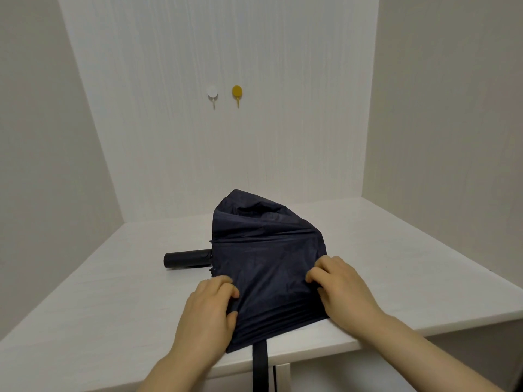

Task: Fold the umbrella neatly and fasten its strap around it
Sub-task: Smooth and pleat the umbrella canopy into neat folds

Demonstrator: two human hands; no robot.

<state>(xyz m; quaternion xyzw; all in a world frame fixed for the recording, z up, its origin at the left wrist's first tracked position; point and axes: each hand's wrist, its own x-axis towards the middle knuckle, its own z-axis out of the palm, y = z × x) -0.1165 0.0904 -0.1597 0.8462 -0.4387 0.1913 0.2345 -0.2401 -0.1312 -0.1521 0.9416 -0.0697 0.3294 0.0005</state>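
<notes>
Two hands grip a navy umbrella [263,258] on the white table [113,292].
Left hand [210,309] and right hand [343,290] pinch the canopy's near sides (strap [259,366] dangling over the edge); handle [188,258] points left.

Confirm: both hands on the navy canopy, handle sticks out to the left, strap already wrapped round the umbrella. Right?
Not quite. The strap is not wrapped: the head view shows it hanging loose over the table's front edge. The rest holds: left hand and right hand both grip the navy canopy, and the handle sticks out to the left.
</notes>
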